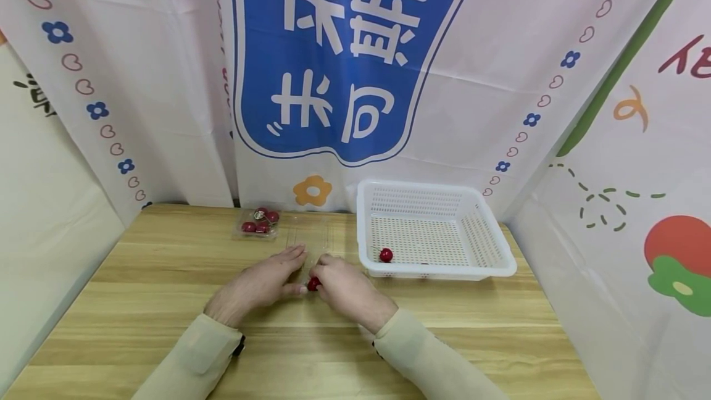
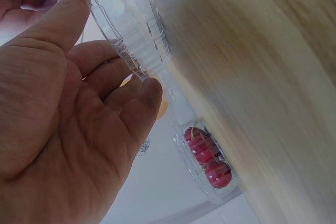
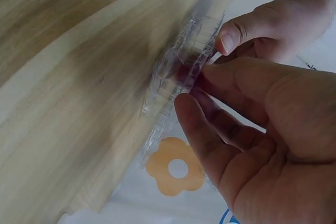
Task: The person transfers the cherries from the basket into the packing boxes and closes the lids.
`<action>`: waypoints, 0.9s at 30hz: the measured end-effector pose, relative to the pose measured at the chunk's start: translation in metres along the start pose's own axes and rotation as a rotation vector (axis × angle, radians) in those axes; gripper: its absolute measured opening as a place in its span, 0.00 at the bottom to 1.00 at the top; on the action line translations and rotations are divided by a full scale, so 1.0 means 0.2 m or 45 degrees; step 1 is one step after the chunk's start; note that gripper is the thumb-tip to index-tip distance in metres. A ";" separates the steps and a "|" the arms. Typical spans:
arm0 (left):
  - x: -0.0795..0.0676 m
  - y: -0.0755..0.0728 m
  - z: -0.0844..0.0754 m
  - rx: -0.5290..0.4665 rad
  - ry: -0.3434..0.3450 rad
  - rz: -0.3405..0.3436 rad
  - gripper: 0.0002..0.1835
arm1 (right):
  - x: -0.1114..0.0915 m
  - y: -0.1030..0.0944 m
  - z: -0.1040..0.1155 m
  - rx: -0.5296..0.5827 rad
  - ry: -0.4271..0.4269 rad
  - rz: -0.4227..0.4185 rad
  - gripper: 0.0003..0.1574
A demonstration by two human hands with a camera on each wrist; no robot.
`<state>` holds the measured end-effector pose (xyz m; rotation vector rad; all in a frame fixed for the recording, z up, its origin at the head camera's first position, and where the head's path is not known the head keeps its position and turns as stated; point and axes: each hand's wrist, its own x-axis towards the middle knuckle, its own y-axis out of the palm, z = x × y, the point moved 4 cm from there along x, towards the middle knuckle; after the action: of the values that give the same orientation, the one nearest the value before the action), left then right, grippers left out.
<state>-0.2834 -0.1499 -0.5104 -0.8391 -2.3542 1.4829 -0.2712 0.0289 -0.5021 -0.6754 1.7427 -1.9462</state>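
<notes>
A clear plastic clamshell box (image 1: 308,234) lies with its lid folded back on the table, between my two hands. My left hand (image 1: 261,279) holds it at the left side, thumb at the near rim and fingers further along the edge. Over the near part, my right hand (image 1: 347,292) pinches a dark red cherry (image 1: 313,284) with thumb and fingers. In the right wrist view the cherry shows blurred through the clear wall (image 3: 197,51), partly covered by the fingertips. A second clear box (image 2: 205,161), holding several cherries with stems, sits behind my left hand.
A white perforated basket (image 1: 439,273) stands on the right of the wooden table (image 1: 139,301). One red cherry (image 1: 386,255) lies at its left, and a bit of red shows near its front wall. A printed curtain (image 1: 444,141) hangs behind the table's back edge.
</notes>
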 end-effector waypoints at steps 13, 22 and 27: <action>0.01 0.00 0.01 -0.016 -0.014 0.013 0.45 | -0.02 -0.09 0.01 0.048 0.003 -0.003 0.15; 0.01 0.00 0.01 -0.003 -0.014 0.011 0.45 | -0.06 -0.28 -0.09 0.228 0.046 -0.096 0.21; 0.01 0.01 0.00 0.005 -0.005 0.001 0.44 | -0.08 -0.34 -0.17 0.295 0.073 -0.139 0.21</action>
<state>-0.2852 -0.1481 -0.5129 -0.8369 -2.3532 1.4905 -0.2801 0.0730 -0.4383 -0.6484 1.5076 -2.2187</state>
